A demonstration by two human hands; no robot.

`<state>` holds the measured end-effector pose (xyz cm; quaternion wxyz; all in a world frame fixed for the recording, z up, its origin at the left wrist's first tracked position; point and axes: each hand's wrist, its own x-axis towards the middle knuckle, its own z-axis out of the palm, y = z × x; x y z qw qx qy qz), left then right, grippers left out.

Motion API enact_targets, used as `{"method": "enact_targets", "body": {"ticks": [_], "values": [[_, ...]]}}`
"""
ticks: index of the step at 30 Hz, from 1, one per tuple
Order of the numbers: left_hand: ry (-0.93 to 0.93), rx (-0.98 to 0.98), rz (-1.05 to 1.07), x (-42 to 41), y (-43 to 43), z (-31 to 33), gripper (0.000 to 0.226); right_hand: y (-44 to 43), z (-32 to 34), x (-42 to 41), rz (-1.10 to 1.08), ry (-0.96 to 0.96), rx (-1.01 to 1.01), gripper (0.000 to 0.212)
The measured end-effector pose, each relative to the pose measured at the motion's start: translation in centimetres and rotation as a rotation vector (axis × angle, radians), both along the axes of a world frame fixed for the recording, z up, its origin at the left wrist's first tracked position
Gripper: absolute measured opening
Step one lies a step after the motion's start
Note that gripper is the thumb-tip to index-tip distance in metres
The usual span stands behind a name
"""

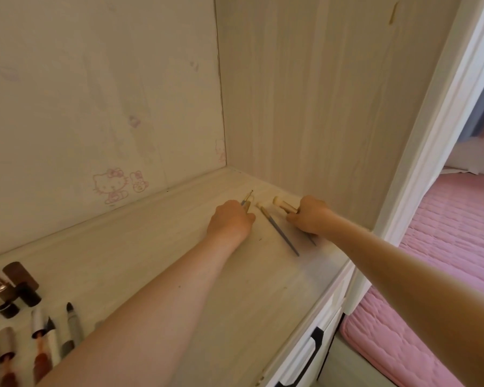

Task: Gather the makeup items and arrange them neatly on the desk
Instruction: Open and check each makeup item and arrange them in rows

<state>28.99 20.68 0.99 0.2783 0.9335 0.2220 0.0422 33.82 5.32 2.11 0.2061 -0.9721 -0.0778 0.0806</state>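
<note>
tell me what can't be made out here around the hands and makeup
Head view:
- thin brushes: handles and count hidden by the left hand.
- big brush: handle mostly hidden by the right hand.
- lipsticks: cut off by the lower left edge, blurred.

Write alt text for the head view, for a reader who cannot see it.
At the far corner of a pale desk, the left hand grips thin brushes, the right hand grips a thick brush, and a long brush lies loose between them. Several lipsticks sit at the desk's near left.
</note>
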Motion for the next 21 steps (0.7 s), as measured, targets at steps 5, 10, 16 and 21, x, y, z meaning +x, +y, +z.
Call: {"method": "enact_targets", "body": {"ticks": [5, 10, 16, 21], "values": [[-0.019, -0.174, -0.010, 0.0, 1.3, 0.3, 0.028, 0.6, 0.6, 0.1, 0.008, 0.030, 0.119, 0.026], [-0.004, -0.124, -0.031, -1.1, 2.1, 0.6, 0.030, 2.5, 1.0, -1.1, 0.033, 0.034, 0.094, 0.010], [-0.021, -0.135, -0.015, -1.6, 3.1, 0.1, 0.040, 4.0, 0.1, -1.7, 0.029, -0.031, 0.081, 0.033], [-0.063, -0.236, -0.012, -1.3, 3.7, -0.2, 0.035, 4.5, -0.7, -1.7, 0.030, -0.045, -0.049, 0.021]]}}
